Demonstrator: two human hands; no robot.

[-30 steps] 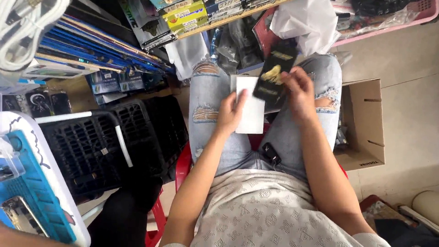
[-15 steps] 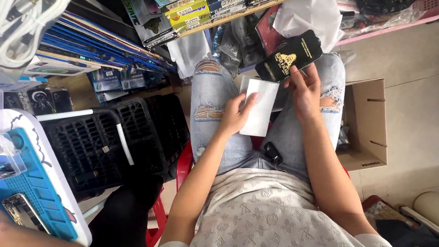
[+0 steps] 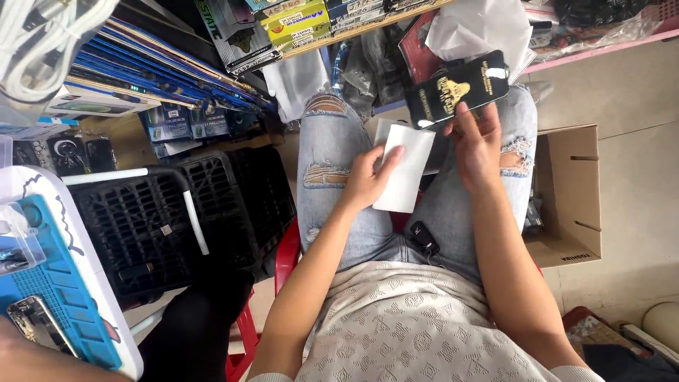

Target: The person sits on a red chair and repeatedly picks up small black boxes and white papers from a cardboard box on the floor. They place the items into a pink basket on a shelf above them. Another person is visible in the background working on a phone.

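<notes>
A person sits on a red plastic chair [image 3: 286, 247], legs in torn light-blue jeans [image 3: 325, 177], with the hands working above the lap. To the person's left stands a stack of black plastic crates [image 3: 177, 219], hemmed between the chair and a white-rimmed tray with a blue mat [image 3: 64, 297]; a bare phone body [image 3: 39, 322] lies near the tray's lower edge. On the right, an open brown cardboard box [image 3: 573, 191] sits on the pale floor, touching the right knee. Ahead of the knees, a wooden shelf edge [image 3: 353, 32] carries yellow and dark boxed goods [image 3: 297, 21], and below it a leaning row of thin blue and dark flat packages [image 3: 163, 67] fans toward the upper left corner. A crumpled white plastic bag [image 3: 481, 28] lies just beyond the right knee, partly behind the black package.

The right hand [image 3: 481, 145] is closed by thumb and fingers on the lower edge of a black rectangular package [image 3: 456, 88] with a gold emblem and gold print, held tilted above the right thigh. The left hand [image 3: 368, 177] pinches, thumb on top, a plain white flat sleeve [image 3: 407, 170] that rests between the thighs, just below the black package and apart from it. A small black key fob [image 3: 424, 237] lies on the lap near the waist.
</notes>
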